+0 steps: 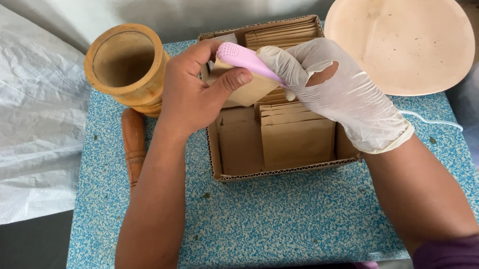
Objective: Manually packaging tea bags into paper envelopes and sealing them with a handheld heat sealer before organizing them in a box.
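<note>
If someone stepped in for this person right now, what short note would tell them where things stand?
Left hand, bare: holds a small brown paper packet above the cardboard box.
Right hand, gloved: grips a pink handheld tool pressed against the packet's top.
In the box: stacks of similar brown packets.
Nearby on the blue speckled table: wooden mortar, pestle, pale round plate.
Done: cannot tell how many packets are finished.
Left: the one in hand.

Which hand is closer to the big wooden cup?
The left hand. It sits just to the right of the wooden cup, holding a brown paper packet. The gloved right hand is farther right, over the cardboard box.
</note>
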